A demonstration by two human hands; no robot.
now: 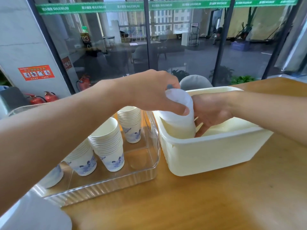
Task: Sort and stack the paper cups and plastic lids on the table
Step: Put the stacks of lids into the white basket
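My left hand (154, 92) grips a white stack of plastic lids (180, 118) that stands tilted inside the cream plastic bin (214, 155). My right hand (211, 112) reaches down into the same bin beside the stack, its fingertips near the bin's floor; whether it holds anything I cannot tell. Stacks of blue-patterned paper cups stand in the clear plastic tray (116, 181): one at the back (130, 123), one in the middle (108, 143), one partly behind my left forearm (82, 160).
Both containers sit side by side on a wooden table (199, 201). A glass wall runs behind the table, with a grey chair back (194, 82) beyond the bin. Something white (36, 214) fills the near left corner.
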